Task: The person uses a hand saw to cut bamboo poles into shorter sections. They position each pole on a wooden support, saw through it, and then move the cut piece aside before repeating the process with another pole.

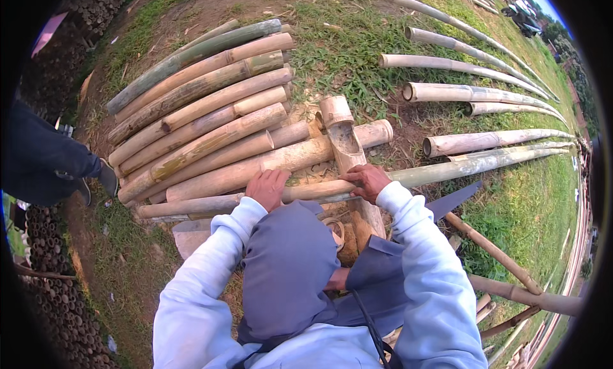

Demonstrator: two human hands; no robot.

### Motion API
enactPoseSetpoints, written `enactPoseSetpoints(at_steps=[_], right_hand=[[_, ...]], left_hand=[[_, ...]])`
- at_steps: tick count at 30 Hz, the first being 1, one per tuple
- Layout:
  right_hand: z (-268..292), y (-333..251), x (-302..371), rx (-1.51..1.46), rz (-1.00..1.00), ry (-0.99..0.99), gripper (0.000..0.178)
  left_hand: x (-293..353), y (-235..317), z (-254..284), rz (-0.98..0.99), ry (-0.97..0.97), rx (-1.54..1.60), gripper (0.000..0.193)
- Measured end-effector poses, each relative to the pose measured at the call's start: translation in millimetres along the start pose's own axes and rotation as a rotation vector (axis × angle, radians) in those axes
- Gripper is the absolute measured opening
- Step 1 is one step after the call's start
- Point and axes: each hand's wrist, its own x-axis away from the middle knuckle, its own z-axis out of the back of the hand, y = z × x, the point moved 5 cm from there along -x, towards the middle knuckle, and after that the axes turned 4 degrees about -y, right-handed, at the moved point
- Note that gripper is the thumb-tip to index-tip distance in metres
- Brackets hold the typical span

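A long bamboo pole (313,191) lies crosswise in front of me, its greener part running far out to the right. My left hand (268,188) is closed over it from above, close to the stacked bamboo pieces. Farther right, my right hand (367,181) grips the same pole beside an upright bamboo post (348,153) with a notch cut in it. The undersides of both hands are hidden. Under my right forearm a flat, blue-grey, blade-like piece (454,199) sticks out, its other end covered by the sleeve.
Cut bamboo pieces (211,91) lie side by side at the left. Long bamboo poles (485,91) spread over the grass at the right. Crossed bamboo supports (511,286) stand lower right. A person in dark trousers (48,155) stands at the left, near piled bamboo (64,305).
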Motion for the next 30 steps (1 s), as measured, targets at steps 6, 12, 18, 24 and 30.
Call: enactPoseSetpoints(at_steps=[6,12,18,24,30], right_hand=[[-2.1,1.4,45.9,0.252,0.077,0.589,0.066],[-53.7,96.8,163.6,-0.373,-0.685,0.873,0.032],[-135.1,137.9,155.0,-0.242,-0.881,0.475,0.046],[-154.5,154.1,160.0,-0.28,-0.879,0.327,0.056],[-189.7,176.0,141.2,-0.259,-0.896,0.191,0.057]], left_hand=[[-56.1,27.3,-37.2,-0.004,-0.185,-0.044,0.034],[-59.3,43.3,-29.3,0.087,-0.426,0.031,0.045],[-52.3,17.0,-24.3,0.094,-0.363,0.05,0.038],[-59.4,32.5,27.0,0.091,-0.357,-0.044,0.063],[-53.4,-18.9,26.1,0.13,-0.245,-0.118,0.071]])
